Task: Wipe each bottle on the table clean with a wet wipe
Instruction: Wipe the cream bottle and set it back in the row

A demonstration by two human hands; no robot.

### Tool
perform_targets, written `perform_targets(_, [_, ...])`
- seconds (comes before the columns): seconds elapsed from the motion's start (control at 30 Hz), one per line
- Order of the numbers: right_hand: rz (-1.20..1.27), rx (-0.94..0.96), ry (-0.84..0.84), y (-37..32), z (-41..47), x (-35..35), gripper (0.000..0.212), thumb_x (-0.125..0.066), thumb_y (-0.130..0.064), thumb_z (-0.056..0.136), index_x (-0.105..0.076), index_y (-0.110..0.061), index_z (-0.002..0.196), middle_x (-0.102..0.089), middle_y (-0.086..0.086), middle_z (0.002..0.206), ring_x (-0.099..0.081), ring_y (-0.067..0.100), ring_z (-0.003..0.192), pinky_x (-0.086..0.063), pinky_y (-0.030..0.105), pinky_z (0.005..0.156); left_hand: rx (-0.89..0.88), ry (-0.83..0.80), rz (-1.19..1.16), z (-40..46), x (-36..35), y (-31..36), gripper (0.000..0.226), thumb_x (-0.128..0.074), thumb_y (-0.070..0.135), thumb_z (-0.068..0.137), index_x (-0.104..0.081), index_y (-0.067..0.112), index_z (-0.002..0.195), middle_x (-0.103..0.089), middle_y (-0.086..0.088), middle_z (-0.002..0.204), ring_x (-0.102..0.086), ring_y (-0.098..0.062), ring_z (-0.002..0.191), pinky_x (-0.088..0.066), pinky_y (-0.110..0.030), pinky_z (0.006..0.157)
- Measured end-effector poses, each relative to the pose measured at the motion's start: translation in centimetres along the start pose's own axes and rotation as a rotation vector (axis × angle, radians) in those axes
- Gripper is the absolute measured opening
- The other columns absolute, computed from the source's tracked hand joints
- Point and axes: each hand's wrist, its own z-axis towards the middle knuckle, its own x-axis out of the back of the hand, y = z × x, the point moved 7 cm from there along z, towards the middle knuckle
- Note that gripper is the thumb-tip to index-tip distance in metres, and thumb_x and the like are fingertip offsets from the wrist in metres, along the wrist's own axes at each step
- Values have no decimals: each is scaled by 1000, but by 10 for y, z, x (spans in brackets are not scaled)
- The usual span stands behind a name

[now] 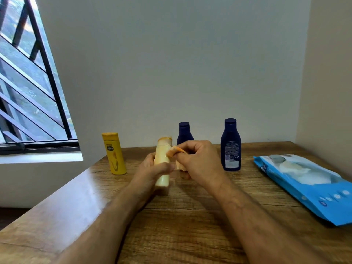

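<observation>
My left hand [152, 168] grips a cream-coloured bottle [162, 159] around its middle and holds it upright just above the wooden table [190, 225]. My right hand [198, 161] pinches a crumpled wet wipe [176, 151] against the bottle's upper right side. A yellow bottle [114, 153] stands to the left. Two dark blue bottles stand at the back: one [184, 133] is partly hidden behind my right hand, the other [230, 145] stands in full view to the right.
A blue pack of wet wipes [308, 185] lies flat at the table's right side. Walls close off the back and right of the table. A barred window [28, 92] is at the left, past the table's left edge.
</observation>
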Motion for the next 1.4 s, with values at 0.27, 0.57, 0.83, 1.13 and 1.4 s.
perform_targets(0.27, [-217, 8, 32, 11, 0, -5, 11, -72, -23, 87, -77, -28, 96, -70, -15, 90, -62, 2, 88, -50, 15, 71, -150, 366, 778, 13, 28, 3, 77, -66, 47, 90, -24, 20, 148, -34, -3, 138, -34, -22, 133, -32, -40, 110])
perform_targets(0.57, [-288, 37, 2, 16, 2, -11, 12, -70, -23, 89, -77, -30, 96, -69, -15, 88, -62, -1, 83, -45, 9, 65, -140, 606, 866, 30, 50, 1, 86, -78, 42, 82, -37, 6, 148, -45, -15, 144, -45, -28, 132, -37, -39, 109])
perform_targets(0.83, [-300, 54, -15, 17, 3, -13, 16, -67, -24, 92, -75, -29, 105, -69, -13, 100, -59, -1, 93, -44, 9, 73, -105, 667, 860, 45, 55, -2, 86, -83, 49, 73, -46, 8, 139, -58, -12, 135, -55, -28, 124, -47, -41, 100])
perform_targets(1.13, [-304, 59, -8, 20, 6, -13, 16, -66, -26, 93, -74, -30, 107, -67, -13, 103, -58, 0, 93, -44, 9, 73, -63, 698, 871, 49, 55, -4, 92, -89, 52, 64, -46, 10, 133, -62, -10, 130, -61, -29, 118, -54, -44, 95])
perform_targets(1.4, [-314, 46, -20, 20, 1, -13, 18, -66, -27, 93, -73, -30, 110, -68, -13, 104, -58, -2, 92, -40, 7, 66, -62, 684, 876, 37, 49, -5, 107, -93, 54, 55, -36, 8, 132, -60, -13, 128, -62, -32, 114, -57, -46, 91])
